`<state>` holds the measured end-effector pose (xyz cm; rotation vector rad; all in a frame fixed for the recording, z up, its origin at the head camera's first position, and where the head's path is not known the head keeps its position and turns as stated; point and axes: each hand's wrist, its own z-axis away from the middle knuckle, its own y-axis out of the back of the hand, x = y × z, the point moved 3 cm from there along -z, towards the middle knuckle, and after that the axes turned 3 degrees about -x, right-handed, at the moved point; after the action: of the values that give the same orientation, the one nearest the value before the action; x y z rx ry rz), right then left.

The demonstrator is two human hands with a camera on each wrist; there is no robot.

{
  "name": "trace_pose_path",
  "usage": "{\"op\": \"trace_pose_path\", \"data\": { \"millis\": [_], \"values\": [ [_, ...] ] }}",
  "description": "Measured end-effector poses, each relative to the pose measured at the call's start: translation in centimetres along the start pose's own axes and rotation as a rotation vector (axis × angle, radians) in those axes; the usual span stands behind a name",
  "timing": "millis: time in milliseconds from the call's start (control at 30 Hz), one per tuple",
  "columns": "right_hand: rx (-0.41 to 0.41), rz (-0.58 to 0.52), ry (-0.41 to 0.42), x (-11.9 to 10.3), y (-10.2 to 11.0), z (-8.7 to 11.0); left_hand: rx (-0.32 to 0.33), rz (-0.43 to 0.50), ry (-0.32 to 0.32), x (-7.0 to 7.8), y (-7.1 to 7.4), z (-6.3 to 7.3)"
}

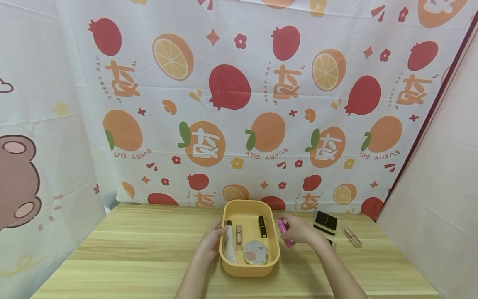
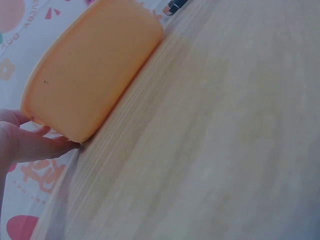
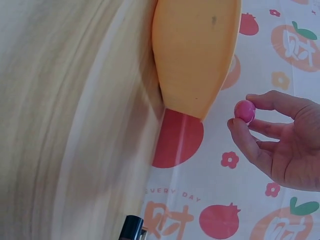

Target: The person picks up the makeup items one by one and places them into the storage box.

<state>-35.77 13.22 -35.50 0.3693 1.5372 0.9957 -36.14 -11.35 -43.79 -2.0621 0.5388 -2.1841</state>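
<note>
On the pale wood-grain surface (image 1: 142, 245), a yellow rounded-rectangular plastic bin (image 1: 248, 271), its wall held by the partly curled left hand (image 1: 210, 241). The right hand (image 1: 297, 229), fingertips nearly closed, pinches a glossy magenta cylindrical tube (image 1: 282, 227) just right of the bin; a loose pinch could drop it.

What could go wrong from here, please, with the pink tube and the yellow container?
The pink tube might slip, since it is pinched between the fingers of the right hand. It could also bump the yellow container beside it or, if dropped inside, knock the round case.
</note>
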Motion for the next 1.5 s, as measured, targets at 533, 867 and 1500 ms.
{"op": "trace_pose_path", "data": {
  "millis": [533, 867, 1500],
  "values": [
    [-0.026, -0.005, 0.017, -1.4, -0.2, -0.6, 0.003, 0.014, 0.008, 0.0, 0.1, 0.0],
    [-0.032, -0.007, 0.031, -2.2, -0.1, -1.4, 0.015, 0.018, 0.016, 0.0, 0.1, -0.1],
    [-0.036, -0.042, 0.017, -3.3, -0.1, -3.0, 0.097, -0.129, -0.002, 0.2, -0.4, 0.0]
  ]
}}
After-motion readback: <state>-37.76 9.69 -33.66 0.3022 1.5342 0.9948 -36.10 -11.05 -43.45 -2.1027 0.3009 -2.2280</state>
